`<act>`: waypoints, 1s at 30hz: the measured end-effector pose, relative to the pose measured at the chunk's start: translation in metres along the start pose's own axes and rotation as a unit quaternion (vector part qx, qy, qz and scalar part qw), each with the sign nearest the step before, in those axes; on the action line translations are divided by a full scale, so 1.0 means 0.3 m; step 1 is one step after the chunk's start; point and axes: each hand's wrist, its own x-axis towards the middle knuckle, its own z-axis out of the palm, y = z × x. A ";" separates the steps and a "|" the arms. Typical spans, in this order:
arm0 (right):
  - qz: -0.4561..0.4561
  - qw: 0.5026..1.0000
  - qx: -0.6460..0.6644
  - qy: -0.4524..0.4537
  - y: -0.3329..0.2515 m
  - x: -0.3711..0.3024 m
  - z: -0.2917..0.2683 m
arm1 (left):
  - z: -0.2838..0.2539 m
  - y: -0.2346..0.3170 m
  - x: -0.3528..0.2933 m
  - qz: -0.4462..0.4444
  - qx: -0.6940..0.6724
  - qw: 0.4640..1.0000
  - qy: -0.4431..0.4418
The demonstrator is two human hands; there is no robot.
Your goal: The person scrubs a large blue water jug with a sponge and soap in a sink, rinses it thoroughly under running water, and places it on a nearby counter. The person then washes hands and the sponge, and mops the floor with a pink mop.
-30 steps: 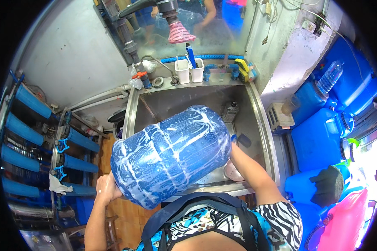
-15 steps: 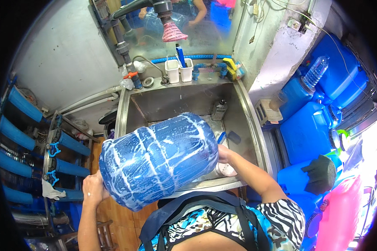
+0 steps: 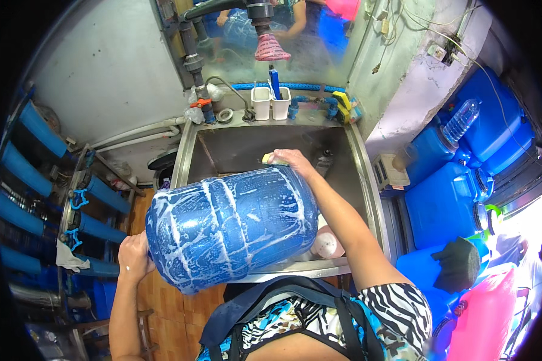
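Item, principal: large blue translucent plastic water bottle, ribbed and barrel-shaped (image 3: 232,225), on its side, tilted, across the front of your stainless-steel sink (image 3: 241,144), its left end out past the rim.

Your left hand (image 3: 135,259): clenched at the bottle's left end, steadying it; the exact grip is hidden.

Your right hand (image 3: 290,159): closed on a small pale-yellow sponge (image 3: 267,158), at the bottle's far upper side.

Progress: white suds streak the ribs, body and right end that you can see, so soaping looks well advanced. Left, by judgement: the far side and underside, hidden from view, and the foam, not yet rinsed off.

Containers:
– Water bottle: contents, if any, cannot be told through the foam.
– Two white plastic tubs on the sink's back ledge: left tub (image 3: 261,109), contents unclear; right tub (image 3: 281,109), holding a blue-handled tool (image 3: 274,83).
– Dark upright bottle (image 3: 324,161) inside the sink, partly behind your forearm; contents unclear.
– Blue plastic jerrycans (image 3: 441,201), grouped at your right; contents not visible.
– Bright pink plastic container (image 3: 485,316), nearest your right side; contents not visible.
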 end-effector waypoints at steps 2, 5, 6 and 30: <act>0.088 0.987 0.124 0.051 0.111 0.020 -0.021 | 0.017 -0.007 0.001 -0.015 0.022 1.000 -0.013; 0.195 0.904 0.380 0.000 0.303 -0.077 -0.014 | 0.043 -0.009 0.005 -0.020 0.052 0.998 -0.015; 0.230 0.888 0.397 -0.006 0.359 -0.124 -0.010 | 0.050 -0.007 0.007 -0.022 0.065 0.997 -0.022; 0.292 0.823 -0.487 0.004 0.465 -0.534 -0.147 | 0.640 0.473 0.750 0.091 0.249 0.924 -0.276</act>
